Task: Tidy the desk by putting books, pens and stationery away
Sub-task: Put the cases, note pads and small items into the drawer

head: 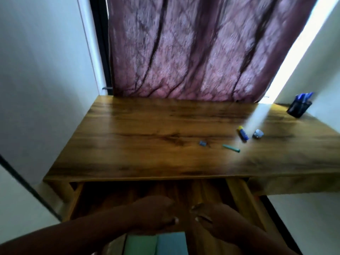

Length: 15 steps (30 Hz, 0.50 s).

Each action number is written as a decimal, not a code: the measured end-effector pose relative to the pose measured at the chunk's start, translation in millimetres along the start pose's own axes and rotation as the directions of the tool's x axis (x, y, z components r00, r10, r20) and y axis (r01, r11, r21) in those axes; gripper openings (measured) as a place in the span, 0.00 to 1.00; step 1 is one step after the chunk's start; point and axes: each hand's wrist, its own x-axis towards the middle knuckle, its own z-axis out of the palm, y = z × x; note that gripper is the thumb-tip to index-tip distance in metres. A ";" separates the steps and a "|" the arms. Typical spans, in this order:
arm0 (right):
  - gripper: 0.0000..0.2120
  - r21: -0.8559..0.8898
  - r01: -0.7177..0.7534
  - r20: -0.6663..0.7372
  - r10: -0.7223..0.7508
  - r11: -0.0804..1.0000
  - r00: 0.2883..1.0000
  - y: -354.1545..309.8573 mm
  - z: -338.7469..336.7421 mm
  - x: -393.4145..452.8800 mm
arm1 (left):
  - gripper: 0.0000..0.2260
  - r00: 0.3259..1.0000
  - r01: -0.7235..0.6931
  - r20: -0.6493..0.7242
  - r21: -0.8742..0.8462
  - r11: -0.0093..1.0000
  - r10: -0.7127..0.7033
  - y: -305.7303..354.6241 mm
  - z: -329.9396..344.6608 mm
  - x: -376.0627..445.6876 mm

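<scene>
The desk drawer (239, 192) is pulled out below the wooden desk (147, 129). A green book (140, 244) and a blue book (172, 243) lie side by side in the drawer, at its near end. My left hand (156, 214) hovers over their far edge with its fingers curled down; blur hides whether it grips them. My right hand (211, 219) is just to the right, fingers spread, holding nothing. On the desk's right half lie a blue glue stick with a yellow cap (242, 133), a teal pen (231, 148), a small blue sharpener (202, 143) and a grey eraser-like lump (258, 134).
A dark pen holder (299, 107) with blue pens stands at the desk's far right corner. A purple patterned curtain (193, 52) hangs behind the desk. White walls close in on both sides. The whole frame is motion-blurred.
</scene>
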 end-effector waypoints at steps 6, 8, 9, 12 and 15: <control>0.20 -0.008 -0.194 -0.303 0.182 0.981 0.935 74.3 -91.4 17.9 | 0.28 0.959 0.049 -0.280 0.004 0.999 -0.046 25.3 -63.6 112.7; 0.18 0.015 -0.232 -0.374 0.220 0.973 0.901 107.4 -108.9 33.5 | 0.28 0.931 0.077 -0.364 0.084 0.994 -0.041 31.7 -76.8 155.4; 0.19 0.014 -0.253 -0.386 0.238 0.967 0.891 125.3 -115.0 43.6 | 0.28 0.919 0.102 -0.392 0.126 0.987 -0.045 34.1 -81.6 176.5; 0.25 -0.054 -0.327 -0.302 0.297 0.943 0.906 164.1 -121.0 75.5 | 0.26 0.900 0.234 -0.412 0.180 0.955 -0.143 23.8 -79.1 234.8; 0.30 -0.134 -0.368 -0.243 0.330 0.920 0.912 189.6 -105.9 93.5 | 0.25 0.871 0.387 -0.392 0.172 0.906 -0.298 8.5 -58.7 268.7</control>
